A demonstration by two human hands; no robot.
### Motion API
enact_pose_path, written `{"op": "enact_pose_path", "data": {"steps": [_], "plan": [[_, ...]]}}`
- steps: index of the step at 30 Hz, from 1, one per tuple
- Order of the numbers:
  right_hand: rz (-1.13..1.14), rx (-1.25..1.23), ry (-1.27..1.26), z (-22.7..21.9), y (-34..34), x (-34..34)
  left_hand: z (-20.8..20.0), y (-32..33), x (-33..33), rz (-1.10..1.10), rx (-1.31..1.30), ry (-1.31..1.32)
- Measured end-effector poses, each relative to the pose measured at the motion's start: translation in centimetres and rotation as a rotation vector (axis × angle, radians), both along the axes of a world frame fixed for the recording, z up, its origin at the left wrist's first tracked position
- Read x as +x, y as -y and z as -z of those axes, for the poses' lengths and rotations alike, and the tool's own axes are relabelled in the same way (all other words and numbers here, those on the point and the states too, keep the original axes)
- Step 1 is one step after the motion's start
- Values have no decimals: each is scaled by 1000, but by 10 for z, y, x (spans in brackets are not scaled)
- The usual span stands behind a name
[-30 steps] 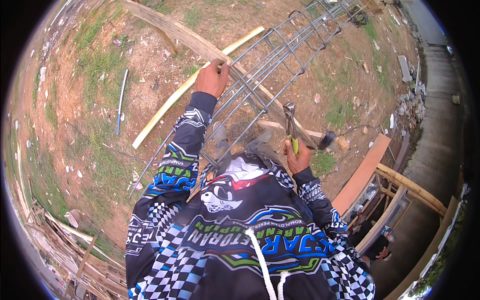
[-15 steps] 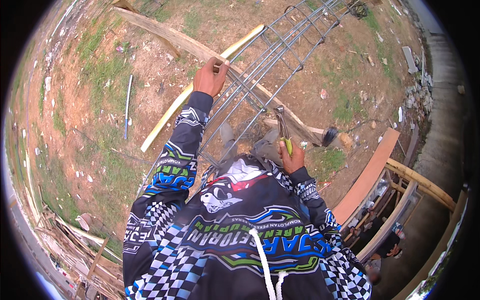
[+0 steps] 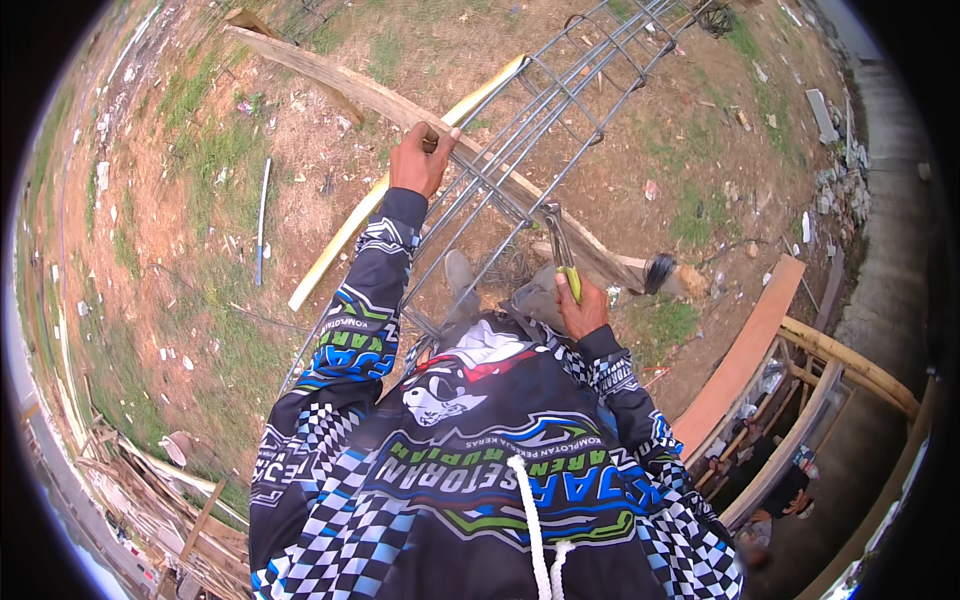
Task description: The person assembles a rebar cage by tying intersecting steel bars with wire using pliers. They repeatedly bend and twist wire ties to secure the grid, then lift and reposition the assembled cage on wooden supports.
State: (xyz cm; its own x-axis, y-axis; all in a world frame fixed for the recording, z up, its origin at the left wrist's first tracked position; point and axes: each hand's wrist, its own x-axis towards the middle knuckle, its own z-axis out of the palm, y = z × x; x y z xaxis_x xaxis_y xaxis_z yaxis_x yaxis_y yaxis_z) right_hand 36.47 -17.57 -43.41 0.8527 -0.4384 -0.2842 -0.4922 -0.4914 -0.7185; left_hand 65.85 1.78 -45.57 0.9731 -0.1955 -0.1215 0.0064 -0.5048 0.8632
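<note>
My right hand (image 3: 582,305) is closed round the green handles of a pair of metal pincers (image 3: 558,245), whose jaws point away from me beside the rebar cage (image 3: 520,150). This cage of grey bars with bent stirrups runs from near my waist to the far right. My left hand (image 3: 420,162) is at the cage's left side, over a wooden plank (image 3: 370,92), with its fingers bent and drawn together. What they grip, if anything, is hidden. A pale yellow wooden strip (image 3: 345,240) passes under that hand and the cage.
Coiled dark wire (image 3: 660,272) lies by the plank's right end. A brown board (image 3: 735,360) and timber framing (image 3: 845,365) stand at the right, with people below. Scrap timber (image 3: 130,500) is piled at lower left. Debris and a blue-and-white stick (image 3: 263,220) lie on the grassy dirt.
My right hand has shifted the pincers slightly left and away from me, bringing their jaws nearer the cage bars. My left hand has stayed in about the same place.
</note>
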Motion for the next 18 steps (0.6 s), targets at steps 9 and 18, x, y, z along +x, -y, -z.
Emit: {"op": "enact_pose_path", "data": {"steps": [9,18], "plan": [[-6,57,-26,4,1,-12,2,-1,1,15,-6,9],[82,264,-88,-28,-7,7,-10,-5,-2,22,59,13]]}}
